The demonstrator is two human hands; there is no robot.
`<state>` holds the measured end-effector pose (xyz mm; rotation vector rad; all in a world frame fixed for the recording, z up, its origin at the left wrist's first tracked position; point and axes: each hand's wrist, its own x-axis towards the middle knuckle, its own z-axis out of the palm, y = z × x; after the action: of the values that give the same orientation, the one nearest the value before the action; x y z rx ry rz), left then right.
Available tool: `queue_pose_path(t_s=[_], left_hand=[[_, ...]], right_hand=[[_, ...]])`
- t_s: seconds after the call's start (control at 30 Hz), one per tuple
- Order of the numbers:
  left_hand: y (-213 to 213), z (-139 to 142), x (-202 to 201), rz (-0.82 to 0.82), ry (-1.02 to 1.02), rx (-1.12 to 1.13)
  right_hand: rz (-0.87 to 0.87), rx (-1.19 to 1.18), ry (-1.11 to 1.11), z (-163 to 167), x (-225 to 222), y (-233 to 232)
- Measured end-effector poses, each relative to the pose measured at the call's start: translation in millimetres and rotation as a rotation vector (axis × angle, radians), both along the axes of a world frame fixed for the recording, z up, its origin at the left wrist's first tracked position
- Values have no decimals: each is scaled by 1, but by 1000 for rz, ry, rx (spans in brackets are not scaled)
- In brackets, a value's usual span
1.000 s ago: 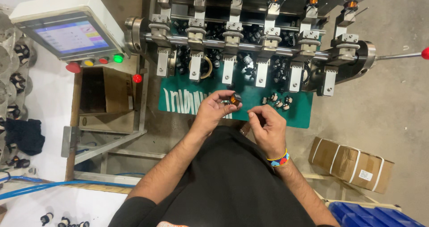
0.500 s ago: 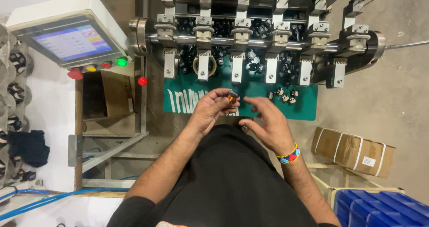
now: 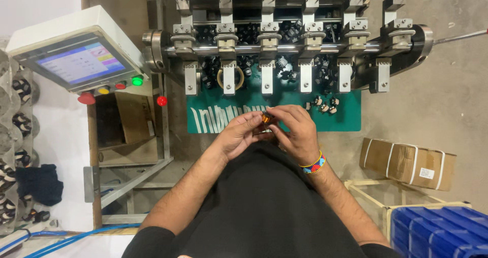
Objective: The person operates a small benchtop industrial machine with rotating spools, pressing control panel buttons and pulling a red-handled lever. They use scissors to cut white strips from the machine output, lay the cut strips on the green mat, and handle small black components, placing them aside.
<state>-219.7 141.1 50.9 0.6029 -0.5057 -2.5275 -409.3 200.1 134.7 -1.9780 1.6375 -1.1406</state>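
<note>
Left hand [image 3: 238, 133] and right hand [image 3: 296, 131] meet at frame centre, fingertips pinched together on small copper-wound coil [image 3: 266, 118]. Coil sits above green mat [image 3: 351, 117]. Loose black bobbins [image 3: 324, 103] on mat at 2 o'clock from coil. Open cardboard box [image 3: 133, 120] at 9 o'clock; contents unclear.

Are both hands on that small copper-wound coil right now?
Yes, the left hand and right hand meet at the small copper-wound coil, fingertips of both pinching it above the green mat.

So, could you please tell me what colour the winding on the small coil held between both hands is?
Copper-orange, on the small wound coil, seen best in the head view.
</note>
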Motion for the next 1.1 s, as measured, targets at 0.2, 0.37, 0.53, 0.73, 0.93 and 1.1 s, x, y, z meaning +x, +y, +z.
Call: queue_pose_path(t_s=[0.2, 0.37, 0.53, 0.73, 0.93, 1.1], left_hand=[[5, -8, -20, 120, -16, 12], [11, -2, -34, 155, -28, -3], [9, 7, -39, 161, -92, -20], [12, 6, -41, 91, -186, -129], [12, -2, -48, 160, -158, -98], [12, -7, -43, 171, -150, -165]], right_hand=[[-69, -62, -72, 0, -8, 7], [-115, 28, -181, -9, -26, 13], [-153, 132, -328, -26, -54, 17], [-16, 376, -741, -43, -79, 17], [-61, 243, -537, -25, -66, 22], [-66, 221, -376, -10, -47, 22]])
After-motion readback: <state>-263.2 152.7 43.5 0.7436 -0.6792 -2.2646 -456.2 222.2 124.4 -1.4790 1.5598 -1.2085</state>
